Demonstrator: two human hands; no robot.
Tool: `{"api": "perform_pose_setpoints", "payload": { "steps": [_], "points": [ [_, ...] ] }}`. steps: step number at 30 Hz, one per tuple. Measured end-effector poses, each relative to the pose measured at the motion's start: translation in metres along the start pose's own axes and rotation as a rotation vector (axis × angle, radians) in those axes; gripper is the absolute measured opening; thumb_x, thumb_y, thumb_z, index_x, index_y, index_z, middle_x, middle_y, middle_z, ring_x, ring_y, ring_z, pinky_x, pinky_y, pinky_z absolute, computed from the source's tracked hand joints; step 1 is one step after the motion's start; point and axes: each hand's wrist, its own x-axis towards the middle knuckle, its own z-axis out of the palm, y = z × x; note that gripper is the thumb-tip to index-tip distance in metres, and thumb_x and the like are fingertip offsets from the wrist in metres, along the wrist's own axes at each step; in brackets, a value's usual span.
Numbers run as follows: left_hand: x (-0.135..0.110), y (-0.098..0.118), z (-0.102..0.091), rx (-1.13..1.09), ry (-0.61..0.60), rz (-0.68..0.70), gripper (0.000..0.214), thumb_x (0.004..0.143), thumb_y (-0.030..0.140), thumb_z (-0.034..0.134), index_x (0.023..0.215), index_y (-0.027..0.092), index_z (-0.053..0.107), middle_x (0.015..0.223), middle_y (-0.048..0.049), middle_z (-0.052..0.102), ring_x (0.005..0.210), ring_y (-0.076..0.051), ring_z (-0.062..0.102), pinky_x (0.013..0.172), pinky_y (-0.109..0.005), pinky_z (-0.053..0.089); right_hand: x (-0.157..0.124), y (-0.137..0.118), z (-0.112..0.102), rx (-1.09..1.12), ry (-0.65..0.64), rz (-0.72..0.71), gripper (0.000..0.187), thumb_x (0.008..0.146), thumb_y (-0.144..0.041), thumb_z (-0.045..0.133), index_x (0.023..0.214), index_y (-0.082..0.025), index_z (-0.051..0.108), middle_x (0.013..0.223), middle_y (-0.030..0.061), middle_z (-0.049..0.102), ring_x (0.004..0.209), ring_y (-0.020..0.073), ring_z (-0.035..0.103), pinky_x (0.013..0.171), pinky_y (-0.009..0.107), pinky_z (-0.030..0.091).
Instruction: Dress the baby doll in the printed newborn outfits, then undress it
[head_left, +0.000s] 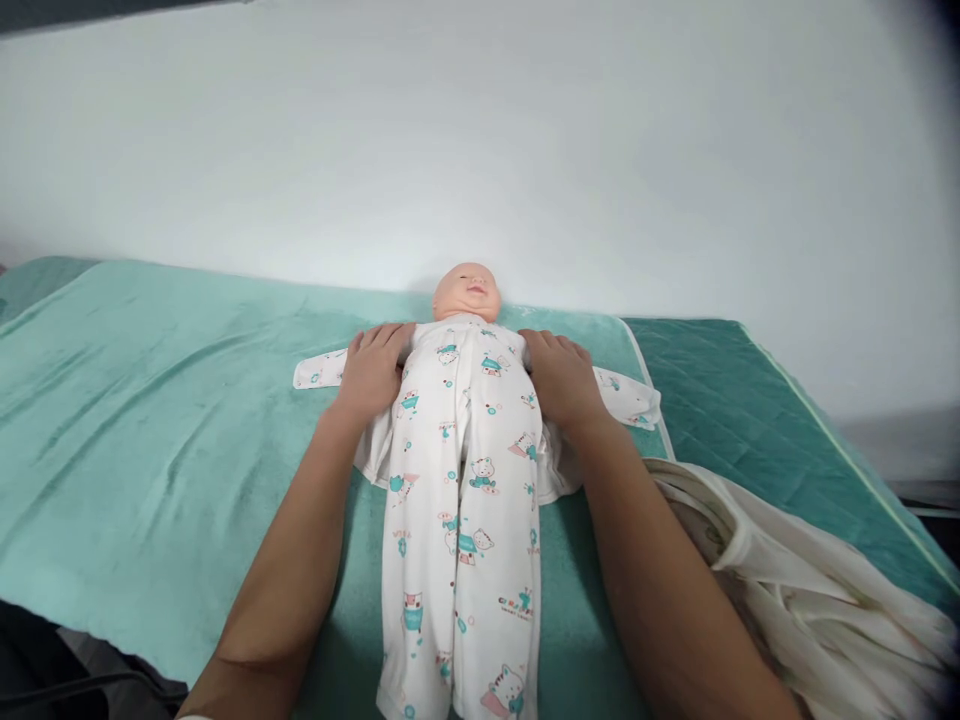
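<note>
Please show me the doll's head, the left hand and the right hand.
Doll's head (460, 293), head view: cheek.
Left hand (371, 373), head view: back of hand.
Right hand (562, 377), head view: back of hand.

I'm watching a doll (466, 292) lying face-up on a green blanket (187, 400), printed white clothes (480, 480) covering its body. The left hand (373, 368) and right hand (561, 375) are resting at its shoulders.

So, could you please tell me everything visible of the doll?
The doll lies face up on the green cover, its head by the white wall. The bald head looks like smooth, pinkish plastic. White printed clothing hides its body, sleeves spread to both sides; whether arms fill them is unclear. The left hand and right hand rest on the clothing at either side of its chest.
</note>
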Motion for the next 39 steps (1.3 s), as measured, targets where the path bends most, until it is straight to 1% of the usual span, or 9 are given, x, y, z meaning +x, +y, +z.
{"api": "perform_pose_setpoints", "payload": {
  "steps": [5,13,20,24,27,30,32,35,39],
  "points": [
    [-0.002,-0.002,0.002,0.07,-0.034,-0.073,0.064,0.091,0.013,0.038,0.153,0.027,0.04,0.153,-0.0047,0.052,0.139,-0.027,0.045,0.12,-0.051,0.029,0.0,-0.004,-0.004,0.029,-0.001,0.042,0.042,0.091,-0.012,0.041,0.13,-0.016,0.055,0.122,0.0145,0.067,0.114,0.0327,0.058,0.098,0.044,0.039],
    [-0.002,-0.011,0.001,0.074,-0.067,-0.192,0.062,0.086,0.017,0.047,0.147,0.032,0.048,0.145,-0.0007,0.06,0.135,-0.028,0.048,0.116,-0.05,0.034,0.001,0.008,0.0,0.125,0.008,0.056,0.041,0.087,-0.016,0.049,0.125,-0.02,0.06,0.124,0.0118,0.068,0.116,0.0321,0.061,0.101,0.047,0.042],
    [-0.002,-0.014,0.001,0.046,-0.053,-0.211,0.06,0.085,0.018,0.047,0.143,0.033,0.051,0.141,-0.0001,0.062,0.131,-0.03,0.05,0.113,-0.054,0.037,0.002,0.013,0.001,0.139,-0.023,0.048,0.04,0.087,-0.021,0.05,0.125,-0.02,0.061,0.126,0.013,0.068,0.117,0.0336,0.061,0.101,0.05,0.045],
    [0.0,-0.013,0.002,0.035,-0.065,-0.217,0.062,0.082,0.017,0.05,0.142,0.033,0.051,0.142,-0.0008,0.061,0.131,-0.03,0.05,0.112,-0.054,0.037,-0.006,0.005,-0.006,0.075,-0.014,0.021,0.048,0.09,-0.017,0.043,0.138,-0.016,0.053,0.136,0.0165,0.063,0.125,0.0348,0.057,0.111,0.058,0.037],
    [0.001,-0.014,0.0,0.009,-0.075,-0.225,0.065,0.08,0.015,0.051,0.142,0.033,0.051,0.145,-0.0013,0.059,0.133,-0.03,0.049,0.112,-0.054,0.037,-0.013,-0.003,-0.027,0.077,0.028,-0.026,0.058,0.088,-0.009,0.039,0.145,-0.016,0.046,0.147,0.0151,0.056,0.134,0.0336,0.051,0.117,0.062,0.029],
    [0.001,-0.014,-0.001,-0.037,-0.084,-0.221,0.068,0.076,0.012,0.051,0.14,0.034,0.053,0.145,-0.0015,0.06,0.133,-0.03,0.05,0.112,-0.053,0.037,-0.014,-0.023,-0.055,0.163,0.131,-0.048,0.058,0.086,-0.006,0.038,0.141,-0.018,0.051,0.142,0.0146,0.059,0.132,0.0315,0.053,0.113,0.055,0.037],
    [0.001,-0.014,-0.002,-0.077,-0.061,-0.23,0.07,0.075,0.011,0.051,0.141,0.034,0.053,0.143,-0.0015,0.061,0.132,-0.03,0.051,0.112,-0.052,0.039,-0.008,-0.047,-0.07,0.244,0.141,-0.102,0.05,0.09,-0.009,0.038,0.136,-0.019,0.055,0.137,0.0145,0.062,0.127,0.0303,0.056,0.106,0.047,0.045],
    [0.001,-0.014,-0.003,-0.163,0.008,-0.244,0.073,0.076,0.011,0.049,0.145,0.031,0.049,0.139,-0.0011,0.063,0.129,-0.027,0.055,0.111,-0.048,0.042,0.012,-0.093,-0.079,0.22,-0.049,-0.255,0.04,0.096,-0.015,0.038,0.129,-0.016,0.06,0.13,0.0162,0.064,0.121,0.0305,0.058,0.098,0.042,0.048],
    [-0.001,-0.016,-0.004,-0.23,0.103,-0.292,0.065,0.082,0.012,0.047,0.145,0.029,0.049,0.136,-0.001,0.065,0.124,-0.022,0.061,0.103,-0.037,0.049,0.052,-0.144,-0.072,0.001,-0.295,-0.326,0.032,0.097,-0.018,0.043,0.12,-0.011,0.064,0.121,0.0202,0.065,0.115,0.0331,0.059,0.089,0.041,0.049]
  ]
}}
